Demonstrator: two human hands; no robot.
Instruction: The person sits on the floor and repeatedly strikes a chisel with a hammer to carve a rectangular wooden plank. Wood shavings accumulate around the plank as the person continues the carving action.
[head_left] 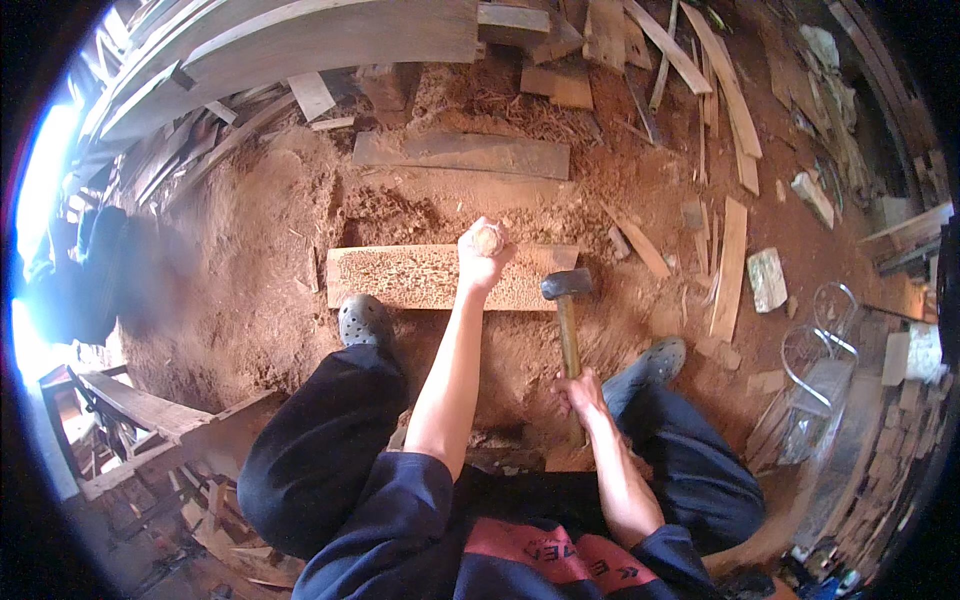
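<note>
A pale board with a densely pitted, carved-looking surface lies across the dirt between my feet. Over its middle, my left hand is wrapped round an upright round wooden piece, seen end-on from above; whatever is under it is hidden by the hand. To the right, my right hand grips the wooden handle of a hammer, whose dark head is over the board's lower right part, a little apart from the left hand.
A plain plank lies beyond the board, among shavings. Stacked boards fill the back left, loose offcuts scatter at the right, and a wooden frame stands at the lower left. My shoes flank the board.
</note>
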